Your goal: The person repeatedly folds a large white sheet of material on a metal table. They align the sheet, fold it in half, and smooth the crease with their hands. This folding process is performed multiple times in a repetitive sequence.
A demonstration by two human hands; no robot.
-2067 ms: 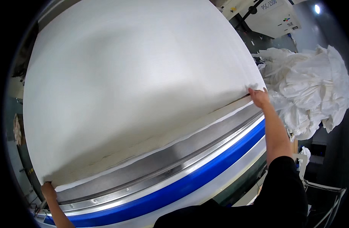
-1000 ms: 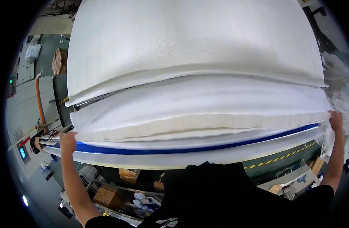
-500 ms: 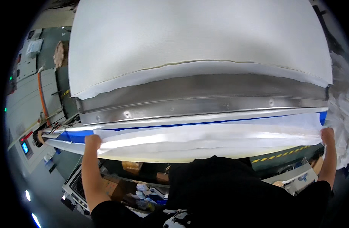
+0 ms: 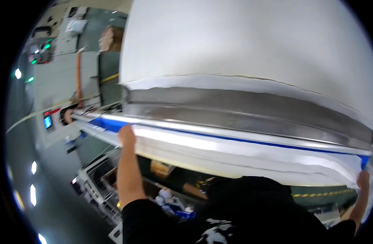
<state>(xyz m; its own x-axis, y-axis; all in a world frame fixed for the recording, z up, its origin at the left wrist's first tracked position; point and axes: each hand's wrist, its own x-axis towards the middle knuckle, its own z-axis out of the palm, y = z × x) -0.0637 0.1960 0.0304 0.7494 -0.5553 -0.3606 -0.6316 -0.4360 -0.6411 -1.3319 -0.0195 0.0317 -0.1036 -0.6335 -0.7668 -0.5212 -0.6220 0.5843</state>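
Observation:
A long white sheet of fabric (image 4: 227,158) stretches across in front of me, with some lengthwise folds. My left hand (image 4: 127,135) is closed on its left end, and my right hand (image 4: 363,179) is closed on its right end. The fingertips of both hands are largely hidden. Just beyond the sheet runs a blue strip (image 4: 107,124) along a pale rail. Behind that lies a grey metal plate (image 4: 219,116). A wide white sheet (image 4: 251,44) hangs down to this plate, its lower edge uneven.
At far left stands a pale machine cabinet (image 4: 60,81) with a small lit screen (image 4: 47,121) and an orange tube (image 4: 78,77). Below the rail are a cardboard box (image 4: 161,168) and other clutter. Yellow floor marking (image 4: 322,194) shows at lower right.
My view has turned, so the scene sits further right and slopes down to the right. Both hands still hold the ends of the white fabric, which keeps much the same place along the rail.

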